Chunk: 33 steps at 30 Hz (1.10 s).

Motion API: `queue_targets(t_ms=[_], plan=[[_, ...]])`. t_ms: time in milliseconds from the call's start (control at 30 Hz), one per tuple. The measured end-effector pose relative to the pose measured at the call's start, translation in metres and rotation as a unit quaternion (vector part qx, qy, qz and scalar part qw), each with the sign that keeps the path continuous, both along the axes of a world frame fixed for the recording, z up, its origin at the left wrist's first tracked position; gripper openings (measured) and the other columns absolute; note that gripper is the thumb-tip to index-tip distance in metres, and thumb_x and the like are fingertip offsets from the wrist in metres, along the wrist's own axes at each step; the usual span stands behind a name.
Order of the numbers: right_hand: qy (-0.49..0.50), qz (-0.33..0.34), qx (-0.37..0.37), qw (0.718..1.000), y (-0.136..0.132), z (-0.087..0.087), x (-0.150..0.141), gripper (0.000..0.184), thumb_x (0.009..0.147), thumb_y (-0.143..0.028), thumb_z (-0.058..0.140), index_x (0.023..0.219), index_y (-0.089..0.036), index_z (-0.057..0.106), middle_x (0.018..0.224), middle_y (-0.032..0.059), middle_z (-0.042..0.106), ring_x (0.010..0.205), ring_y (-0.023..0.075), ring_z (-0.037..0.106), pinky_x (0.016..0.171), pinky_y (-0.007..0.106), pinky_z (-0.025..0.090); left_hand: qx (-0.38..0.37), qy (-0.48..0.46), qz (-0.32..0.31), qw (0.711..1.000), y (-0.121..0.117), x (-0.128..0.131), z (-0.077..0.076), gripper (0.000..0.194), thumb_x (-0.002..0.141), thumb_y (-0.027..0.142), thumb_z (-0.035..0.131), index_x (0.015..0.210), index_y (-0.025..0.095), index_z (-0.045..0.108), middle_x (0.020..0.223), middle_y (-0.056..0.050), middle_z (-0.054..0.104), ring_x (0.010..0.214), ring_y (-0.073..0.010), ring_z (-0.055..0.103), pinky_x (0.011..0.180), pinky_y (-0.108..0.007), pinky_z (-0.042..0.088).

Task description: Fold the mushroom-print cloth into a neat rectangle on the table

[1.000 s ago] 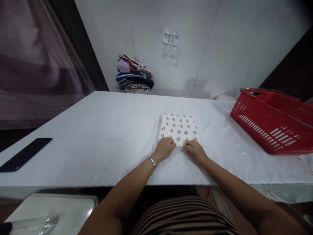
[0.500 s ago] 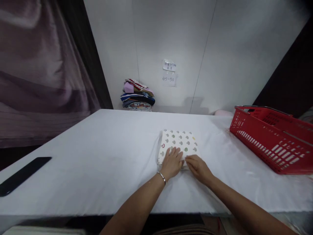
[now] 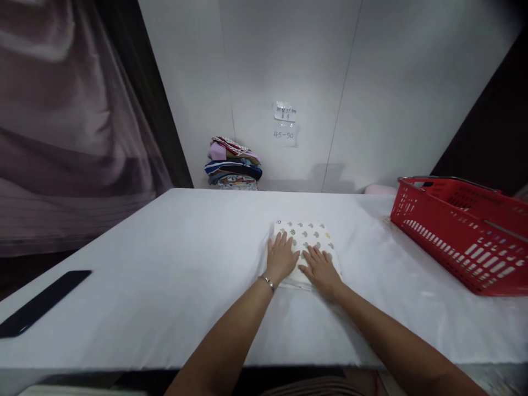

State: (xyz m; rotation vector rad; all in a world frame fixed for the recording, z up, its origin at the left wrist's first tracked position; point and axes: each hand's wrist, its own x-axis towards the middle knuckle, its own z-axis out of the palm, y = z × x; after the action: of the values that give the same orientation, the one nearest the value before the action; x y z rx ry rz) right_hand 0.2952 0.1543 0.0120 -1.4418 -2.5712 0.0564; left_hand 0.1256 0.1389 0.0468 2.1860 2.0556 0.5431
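A folded white cloth point(image 3: 305, 234) printed with small grey, green and yellow mushroom shapes lies flat on the white-covered table point(image 3: 185, 264). My left hand point(image 3: 281, 257) rests on its left part with the fingers stretched out. A silver bracelet point(image 3: 268, 282) circles that wrist. On the cloth's right part, my right hand point(image 3: 322, 270) lies palm down, its fingers spread. Both palms cover some of the print, and the cloth's near edge shows between the wrists.
A red plastic basket point(image 3: 462, 236) stands at the right. A long dark flat object point(image 3: 45, 302) lies on the left side. Folded fabrics point(image 3: 234, 162) are piled against the back wall under handwritten paper notes point(image 3: 285, 124). A pinkish curtain point(image 3: 74, 137) hangs at the left.
My right hand has gone from pinching at the cloth's near edge to lying spread on top. My left hand has shifted a little left and away from me over the cloth.
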Motion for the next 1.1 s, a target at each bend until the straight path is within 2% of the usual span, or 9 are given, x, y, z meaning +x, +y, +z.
queue_targets(t_ms=[167,267,400,600,700,767,900,1000,1100], plan=[[-0.001,-0.012,-0.066,0.998,0.014,0.016,-0.001,0.059,0.092,-0.052,0.030,0.141,-0.019,0.036,0.151,0.0112,0.025,0.139,0.0278,0.018,0.109,0.049,0.016,-0.021,0.012,0.011,1.000,0.006,-0.008,-0.023,0.057,0.091,0.050,0.029,0.139,0.020,0.035,0.152,-0.007,0.024,0.142,-0.0257,0.011,0.110,-0.054,0.019],[0.014,-0.061,-0.025,0.998,0.035,0.025,0.004,0.061,0.093,-0.050,0.030,0.144,-0.018,0.029,0.153,0.0114,0.019,0.141,0.0268,0.011,0.110,0.049,0.014,-0.020,0.014,0.011,1.000,0.005,-0.008,-0.030,0.058,0.091,0.051,0.027,0.140,0.021,0.033,0.153,-0.006,0.021,0.142,-0.0256,0.009,0.110,-0.054,0.018],[0.021,-0.138,-0.028,0.990,0.056,0.015,0.016,0.062,0.093,-0.048,0.030,0.144,-0.013,0.028,0.152,0.0138,0.022,0.140,0.0277,0.013,0.108,0.049,0.021,-0.036,0.005,0.015,0.999,0.003,-0.008,-0.027,0.059,0.090,0.052,0.026,0.141,0.022,0.032,0.154,-0.005,0.019,0.142,-0.0245,0.007,0.111,-0.053,0.018],[0.031,-0.127,-0.020,0.991,0.063,-0.009,0.023,0.060,0.093,-0.047,0.031,0.143,-0.014,0.030,0.151,0.0126,0.024,0.140,0.0271,0.015,0.105,0.046,0.028,-0.099,-0.029,0.025,0.994,0.010,-0.007,-0.013,0.062,0.089,0.055,0.025,0.140,0.021,0.032,0.154,-0.004,0.019,0.142,-0.0242,0.008,0.111,-0.054,0.017],[0.036,-0.118,-0.011,0.992,0.063,-0.011,0.023,0.061,0.092,-0.046,0.033,0.143,-0.013,0.031,0.151,0.0134,0.024,0.140,0.0273,0.015,0.104,0.044,0.030,-0.077,-0.017,0.058,0.995,0.027,-0.003,-0.003,0.064,0.088,0.057,0.025,0.139,0.020,0.035,0.153,-0.007,0.022,0.142,-0.0258,0.011,0.112,-0.054,0.012],[0.035,-0.118,-0.013,0.992,0.062,-0.011,0.024,0.061,0.092,-0.046,0.033,0.143,-0.012,0.030,0.151,0.0134,0.023,0.140,0.0273,0.015,0.105,0.043,0.030,-0.059,-0.006,0.074,0.995,0.038,-0.002,-0.001,0.067,0.087,0.057,0.025,0.141,0.018,0.031,0.153,-0.007,0.019,0.142,-0.0267,0.010,0.113,-0.051,0.011],[0.020,-0.125,-0.047,0.991,0.064,-0.001,0.021,0.060,0.093,-0.048,0.030,0.142,-0.014,0.032,0.152,0.0123,0.024,0.140,0.0274,0.015,0.105,0.048,0.027,-0.088,-0.029,0.087,0.992,0.047,-0.005,-0.010,0.073,0.086,0.059,0.024,0.146,0.017,0.020,0.155,-0.005,0.013,0.141,-0.0287,0.012,0.110,-0.045,0.023],[0.022,-0.136,-0.036,0.990,0.078,0.012,0.017,0.062,0.092,-0.052,0.027,0.142,-0.015,0.031,0.152,0.0129,0.022,0.140,0.0280,0.014,0.108,0.052,0.019,-0.087,-0.033,0.092,0.991,0.046,-0.007,-0.017,0.073,0.086,0.059,0.023,0.146,0.018,0.018,0.155,-0.004,0.012,0.140,-0.0293,0.015,0.109,-0.044,0.025],[0.043,-0.135,-0.014,0.990,0.100,0.016,0.013,0.068,0.092,-0.055,0.024,0.144,-0.011,0.026,0.153,0.0144,0.017,0.141,0.0272,0.009,0.109,0.050,0.016,-0.079,-0.033,0.092,0.992,0.045,-0.007,-0.019,0.071,0.086,0.059,0.024,0.146,0.020,0.020,0.155,-0.004,0.013,0.138,-0.0307,0.020,0.109,-0.044,0.026]])
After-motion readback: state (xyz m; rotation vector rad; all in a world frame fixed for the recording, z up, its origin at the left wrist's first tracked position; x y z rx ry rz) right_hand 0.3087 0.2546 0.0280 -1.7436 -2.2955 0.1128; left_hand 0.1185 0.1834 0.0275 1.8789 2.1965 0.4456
